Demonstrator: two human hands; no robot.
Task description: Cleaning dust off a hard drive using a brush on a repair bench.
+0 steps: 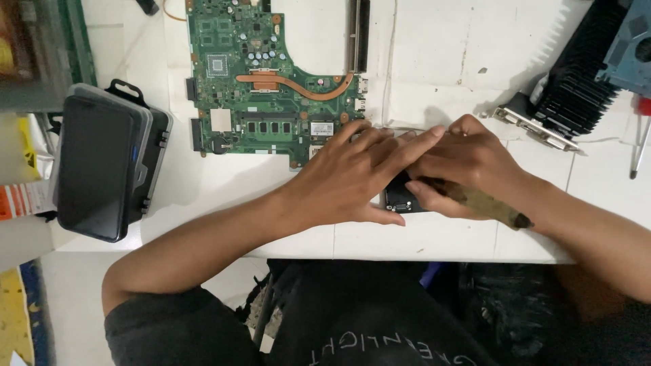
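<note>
- Black hard case [108, 166], left edge of the tabletop [434, 74], overhanging a bit; lid shut, latches on its right side, contents not visible.
- Green circuit board [264, 74], far-left part of tabletop, lying flat, bare; copper heat pipe [298, 85] curves across it, memory stick seated near its near edge. Nothing touching the board except the left hand's fingertips close to its near-right corner.
- Left hand [352, 179], centre near edge: fingers spread flat, pressing down over a small black part [401, 200], index finger reaching across onto the right hand. Holds nothing closed in the fist.
- Small black part: on the tabletop between both hands, mostly covered; only its near end shows. Can't tell what kind of part.
- Right hand [468, 166]: closed narrow round a worn, brownish tool handle [485, 203], tip hidden under the hands, aimed at the black part.
- Progress judgement: work on the black part looks mid-step; part not opened as far as visible.
- Black finned card [576, 88], far-right corner, lying idle.
- Red-handled screwdriver [641, 135], right edge, untouched.
</note>
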